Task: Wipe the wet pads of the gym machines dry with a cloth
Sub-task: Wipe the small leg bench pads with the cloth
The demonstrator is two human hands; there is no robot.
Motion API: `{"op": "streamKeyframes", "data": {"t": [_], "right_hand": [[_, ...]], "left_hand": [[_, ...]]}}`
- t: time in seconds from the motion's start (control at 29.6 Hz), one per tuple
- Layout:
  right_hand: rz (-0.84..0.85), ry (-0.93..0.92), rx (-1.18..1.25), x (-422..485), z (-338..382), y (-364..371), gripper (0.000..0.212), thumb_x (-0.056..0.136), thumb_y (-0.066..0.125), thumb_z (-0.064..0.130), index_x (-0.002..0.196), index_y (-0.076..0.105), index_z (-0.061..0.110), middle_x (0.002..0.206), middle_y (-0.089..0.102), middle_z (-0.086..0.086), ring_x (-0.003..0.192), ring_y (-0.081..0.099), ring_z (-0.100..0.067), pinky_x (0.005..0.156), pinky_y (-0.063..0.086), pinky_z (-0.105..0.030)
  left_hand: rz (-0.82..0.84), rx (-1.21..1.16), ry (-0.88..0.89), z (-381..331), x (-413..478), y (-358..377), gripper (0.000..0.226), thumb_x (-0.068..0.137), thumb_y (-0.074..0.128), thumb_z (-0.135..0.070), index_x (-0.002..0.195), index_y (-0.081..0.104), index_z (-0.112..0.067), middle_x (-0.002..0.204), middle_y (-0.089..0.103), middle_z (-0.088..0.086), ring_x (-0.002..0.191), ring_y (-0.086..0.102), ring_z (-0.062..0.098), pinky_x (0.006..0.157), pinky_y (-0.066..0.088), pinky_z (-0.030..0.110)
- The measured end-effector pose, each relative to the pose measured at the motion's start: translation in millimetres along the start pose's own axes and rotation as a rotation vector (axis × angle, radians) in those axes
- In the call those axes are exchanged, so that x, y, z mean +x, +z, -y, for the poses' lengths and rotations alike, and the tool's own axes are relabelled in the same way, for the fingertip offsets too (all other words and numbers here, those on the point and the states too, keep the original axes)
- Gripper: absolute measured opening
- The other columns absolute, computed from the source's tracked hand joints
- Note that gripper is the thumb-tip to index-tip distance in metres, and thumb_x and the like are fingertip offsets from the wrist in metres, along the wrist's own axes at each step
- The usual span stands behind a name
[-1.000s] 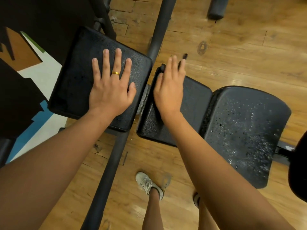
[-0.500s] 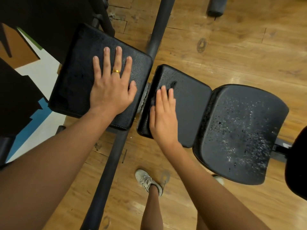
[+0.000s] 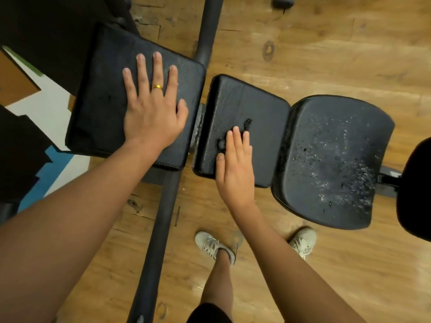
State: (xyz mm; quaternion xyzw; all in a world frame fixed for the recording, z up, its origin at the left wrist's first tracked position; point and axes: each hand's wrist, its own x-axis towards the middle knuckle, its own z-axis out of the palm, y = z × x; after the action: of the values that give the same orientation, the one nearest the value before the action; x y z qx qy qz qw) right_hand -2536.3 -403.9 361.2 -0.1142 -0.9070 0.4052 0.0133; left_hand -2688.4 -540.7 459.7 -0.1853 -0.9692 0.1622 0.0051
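Observation:
My left hand (image 3: 151, 115) lies flat with spread fingers on the left black pad (image 3: 102, 94). My right hand (image 3: 236, 169) presses with straight fingers on the near part of the middle black pad (image 3: 263, 117). A dark cloth (image 3: 247, 124) lies under this hand, and only small bits of it peek out past the fingertips and thumb. To the right, the rounded seat pad (image 3: 338, 159) is covered with water drops.
A black metal bar (image 3: 163, 229) runs diagonally between the left and middle pads down to the wooden floor (image 3: 326, 54). My shoes (image 3: 211, 245) stand below the pads. Another dark padded part (image 3: 417, 190) sits at the right edge, and a painted wall panel (image 3: 28, 89) at the left.
My right hand has slid with the cloth from the far edge of the middle pad back toward the near edge. The left hand has stayed flat on its pad.

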Motion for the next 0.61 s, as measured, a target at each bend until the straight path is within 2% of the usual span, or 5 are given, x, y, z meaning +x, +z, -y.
{"op": "streamKeyframes", "data": {"t": [0.2,0.34,0.44,0.61], "right_hand": [[-0.165,0.31,0.057,29,-49,-20,0.055,0.107,0.033,0.022,0.155,0.028,-0.004,0.165,0.023,-0.018,0.155,0.008,-0.036,0.127,0.009,-0.045],[-0.221,0.435,0.086,90,-55,-29,0.062,0.104,0.023,0.028,0.155,0.026,-0.006,0.165,0.02,-0.021,0.154,0.005,-0.041,0.125,0.004,-0.044],[-0.23,0.398,0.086,120,-40,-26,0.064,0.101,0.024,0.029,0.154,0.027,-0.007,0.164,0.022,-0.022,0.153,0.007,-0.045,0.123,0.005,-0.046],[-0.136,0.07,0.084,108,19,-4,0.056,0.105,0.032,0.025,0.154,0.032,-0.003,0.164,0.026,-0.019,0.154,0.008,-0.041,0.124,0.01,-0.05]], "left_hand": [[-0.01,-0.004,-0.001,-1,0,0,0.067,0.102,0.029,-0.043,0.16,0.019,-0.011,0.167,0.008,0.023,0.152,0.004,0.047,0.12,0.009,0.067],[-0.018,0.011,0.005,-1,2,1,0.067,0.102,0.029,-0.044,0.16,0.019,-0.011,0.167,0.008,0.023,0.152,0.005,0.047,0.12,0.009,0.067],[-0.017,0.021,0.004,-1,2,2,0.067,0.102,0.028,-0.044,0.16,0.019,-0.012,0.167,0.009,0.023,0.152,0.005,0.047,0.12,0.009,0.066],[-0.016,0.011,0.0,-1,2,1,0.067,0.102,0.029,-0.044,0.16,0.018,-0.011,0.167,0.008,0.023,0.153,0.003,0.046,0.121,0.007,0.066]]}}
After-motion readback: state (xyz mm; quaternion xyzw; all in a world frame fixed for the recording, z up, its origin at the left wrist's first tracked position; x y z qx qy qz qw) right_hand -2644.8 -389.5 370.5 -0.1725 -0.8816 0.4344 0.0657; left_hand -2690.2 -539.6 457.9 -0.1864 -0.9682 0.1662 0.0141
